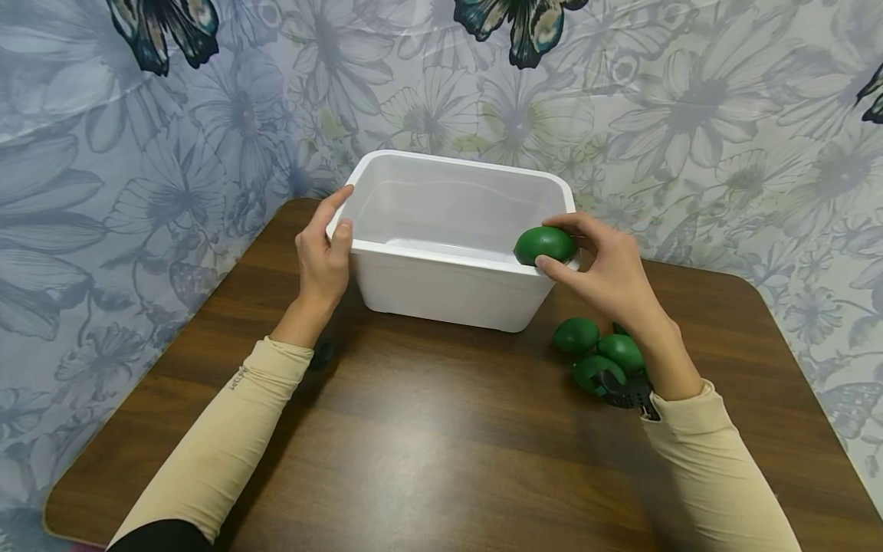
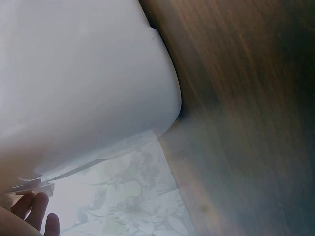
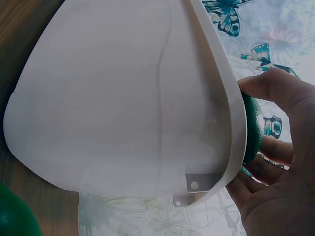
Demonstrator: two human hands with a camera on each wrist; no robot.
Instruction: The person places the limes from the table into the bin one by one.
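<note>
A white plastic tub (image 1: 448, 290) stands on the table. My left hand (image 1: 323, 261) grips the tub's left end, thumb at the near corner of the rim and a finger along the end. Above the tub's near right corner, my right hand (image 1: 607, 264) pinches a glossy green lime (image 1: 544, 245) between thumb and fingers. In the right wrist view that lime (image 3: 253, 129) shows just past the tub's rim (image 3: 238, 118), partly hidden by it. Several more green limes (image 1: 621, 353) lie bunched on the table below my right wrist, one mostly hidden behind it.
The brown wooden table (image 1: 407, 437) has rounded corners and carries the tub and limes. Behind it hangs a floral cloth (image 1: 697, 107) with butterflies, close to the table's far edge. A black wrist device (image 1: 628, 392) overlaps the bunched limes.
</note>
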